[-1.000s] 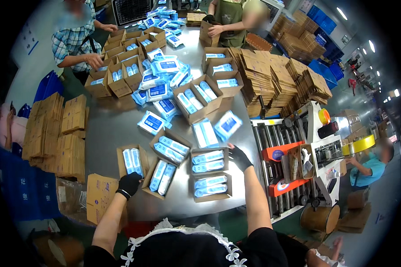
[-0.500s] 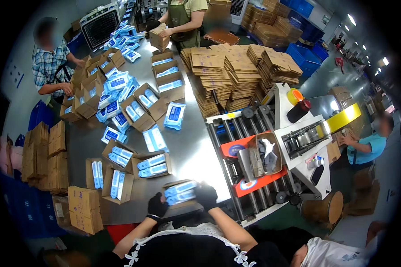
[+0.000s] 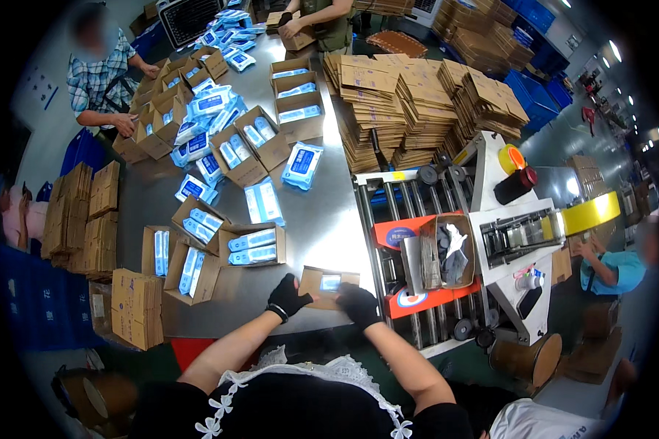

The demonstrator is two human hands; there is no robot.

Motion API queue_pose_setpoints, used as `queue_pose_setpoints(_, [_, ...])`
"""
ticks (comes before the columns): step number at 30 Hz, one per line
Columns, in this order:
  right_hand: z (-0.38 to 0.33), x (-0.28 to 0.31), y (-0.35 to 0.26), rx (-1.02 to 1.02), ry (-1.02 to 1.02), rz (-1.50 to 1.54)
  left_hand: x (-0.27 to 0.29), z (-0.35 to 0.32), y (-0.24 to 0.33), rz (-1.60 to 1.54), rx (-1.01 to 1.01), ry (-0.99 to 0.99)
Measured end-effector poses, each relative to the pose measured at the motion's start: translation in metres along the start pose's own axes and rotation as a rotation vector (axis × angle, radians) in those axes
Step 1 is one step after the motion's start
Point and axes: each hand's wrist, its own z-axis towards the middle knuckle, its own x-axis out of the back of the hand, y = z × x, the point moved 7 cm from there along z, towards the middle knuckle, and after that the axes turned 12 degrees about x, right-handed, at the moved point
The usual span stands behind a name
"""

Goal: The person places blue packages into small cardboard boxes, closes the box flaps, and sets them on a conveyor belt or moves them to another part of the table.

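Observation:
A small cardboard box (image 3: 311,280) sits near the front edge of the metal table, its top flaps partly folded in. Through the gap between them shows a blue-and-white wipes pack (image 3: 330,283). My left hand (image 3: 288,298), in a black glove, grips the box's left side with the thumb along its near edge. At the right side, my right hand (image 3: 359,304), also black-gloved, lies against the box; its fingers are blurred. Left of my hands stand several open cardboard boxes (image 3: 269,247) with wipes packs upright inside. Loose wipes packs (image 3: 302,165) lie farther back.
To the right stands a roller conveyor with a tape sealing machine (image 3: 516,241), an open box of scraps (image 3: 447,252) on it. Behind it rise stacks of flat cartons (image 3: 373,95). Co-workers are at the far left (image 3: 102,73), far end (image 3: 322,22) and right (image 3: 613,271).
The box between my hands has moved right and away from me, and its flaps now cover most of the packs. My view has shifted slightly.

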Motion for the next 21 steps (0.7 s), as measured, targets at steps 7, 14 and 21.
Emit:
queue_pose_setpoints(7, [0.054,-0.029,-0.069,0.09,0.272,-0.416,-0.089,0.043,-0.1,-0.498,0.205,0.002])
queue_pose_setpoints(14, [0.019,-0.006,-0.01,0.238,0.162,-0.483,-0.085,0.02,0.004,-0.385,-0.241,-0.273])
queue_pose_setpoints(21, [0.007,0.038,0.026,0.026,0.382,-0.8,0.148,-0.054,-0.068,-0.269,0.312,0.998])
